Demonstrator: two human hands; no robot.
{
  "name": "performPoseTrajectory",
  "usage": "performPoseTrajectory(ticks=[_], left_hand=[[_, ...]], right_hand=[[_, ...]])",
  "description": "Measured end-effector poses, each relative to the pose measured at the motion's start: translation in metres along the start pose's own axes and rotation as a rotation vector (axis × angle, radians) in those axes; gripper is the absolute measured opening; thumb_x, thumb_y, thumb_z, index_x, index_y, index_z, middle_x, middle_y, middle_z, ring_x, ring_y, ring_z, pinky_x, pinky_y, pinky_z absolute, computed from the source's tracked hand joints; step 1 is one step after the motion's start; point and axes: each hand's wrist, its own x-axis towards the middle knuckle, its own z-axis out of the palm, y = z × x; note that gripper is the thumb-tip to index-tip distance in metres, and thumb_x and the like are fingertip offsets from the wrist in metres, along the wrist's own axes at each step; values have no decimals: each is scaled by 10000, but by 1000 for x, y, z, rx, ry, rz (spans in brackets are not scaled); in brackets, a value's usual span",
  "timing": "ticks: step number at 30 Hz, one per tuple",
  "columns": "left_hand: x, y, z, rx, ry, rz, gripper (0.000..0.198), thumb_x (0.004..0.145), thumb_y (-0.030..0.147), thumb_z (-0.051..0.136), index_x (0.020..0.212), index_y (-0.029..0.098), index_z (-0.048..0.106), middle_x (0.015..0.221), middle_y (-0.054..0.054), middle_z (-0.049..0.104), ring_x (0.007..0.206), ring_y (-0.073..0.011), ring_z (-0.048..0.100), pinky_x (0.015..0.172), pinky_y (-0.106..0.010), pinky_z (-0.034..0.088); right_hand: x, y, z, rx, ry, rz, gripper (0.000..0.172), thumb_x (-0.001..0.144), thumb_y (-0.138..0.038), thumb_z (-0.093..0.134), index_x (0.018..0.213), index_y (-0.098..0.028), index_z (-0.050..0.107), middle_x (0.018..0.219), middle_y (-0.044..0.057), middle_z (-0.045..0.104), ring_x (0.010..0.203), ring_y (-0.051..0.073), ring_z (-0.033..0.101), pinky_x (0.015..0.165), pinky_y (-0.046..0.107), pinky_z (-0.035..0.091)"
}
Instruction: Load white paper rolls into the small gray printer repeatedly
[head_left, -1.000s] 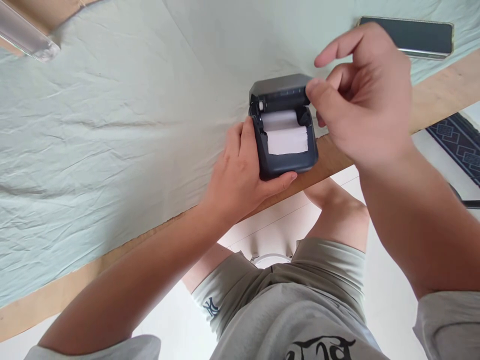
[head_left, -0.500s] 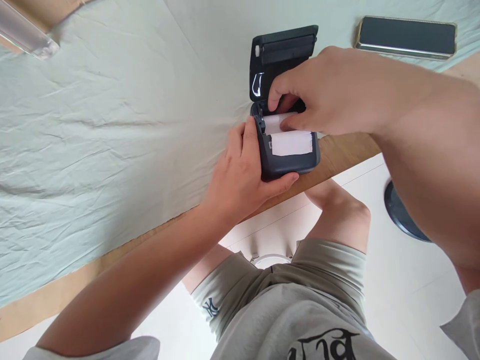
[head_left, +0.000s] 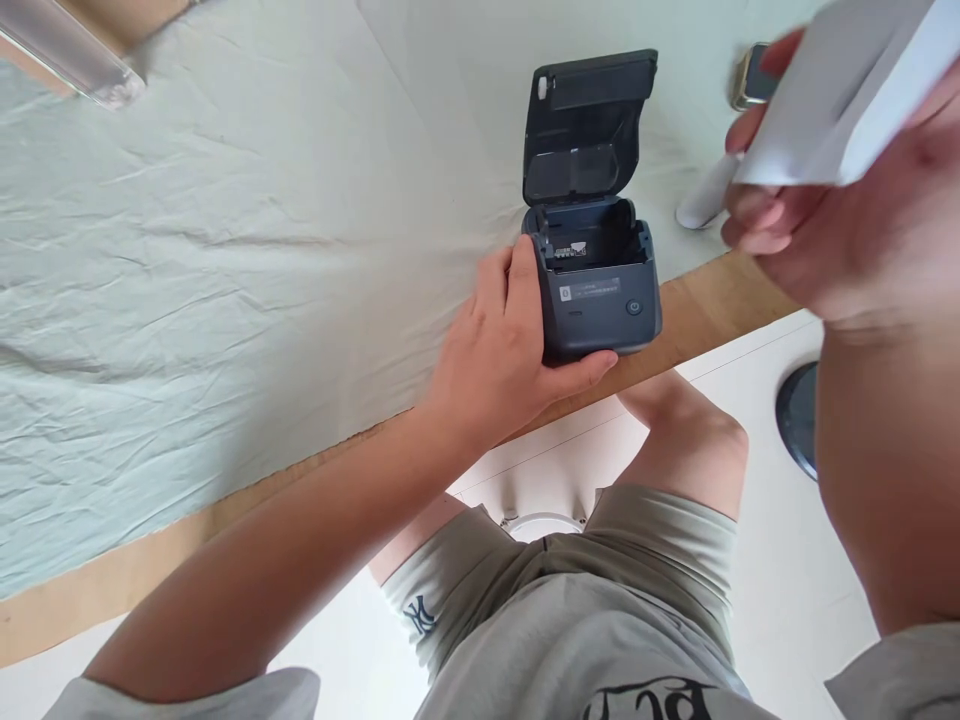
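Note:
A small dark blue label printer (head_left: 600, 315) stands at the table's front edge with its black lid (head_left: 589, 125) swung up. Its paper bay is bare inside, and a power button shows on the front. My left hand (head_left: 499, 340) wraps round the printer's left side, thumb along the front. Off to the right, my raised right hand (head_left: 825, 250) is closed on a white paper roll (head_left: 701, 200); the roll's end sticks out past the fingers. A loose strip of paper (head_left: 832, 100) extends over that hand and hides part of it.
Behind my right hand lies a phone (head_left: 750, 80), mostly covered. A pale green cloth (head_left: 262, 250) covers the table, with a bare wooden edge (head_left: 705, 310) in front. A clear plastic piece (head_left: 90, 60) sits at the upper left. A round black object (head_left: 799, 415) is on the floor.
My right hand has lifted the paper roll out of the printer and moved right and up with it. My left hand keeps its hold on the printer.

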Motion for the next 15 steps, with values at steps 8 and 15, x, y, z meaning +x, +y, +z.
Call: performPoseTrajectory(ticks=[8,15], left_hand=[[1,-1,0,16,-1,7,1199,952,779,922,1832,152,403,1800,-281,556,1562,-487,694,1162,-543,692],[1,-3,0,13,-4,16,1217,947,798,924,1839,152,406,1808,-287,554,1585,-496,682,1181,-550,688]], right_hand=[[-31,55,21,-235,188,-177,908,850,-1094,790,833,-213,570,722,-24,543,684,106,528,689,363,455],[-33,88,10,-530,195,-411,582,1086,-810,706,1338,-287,656,1133,12,765,875,142,692,813,377,575]])
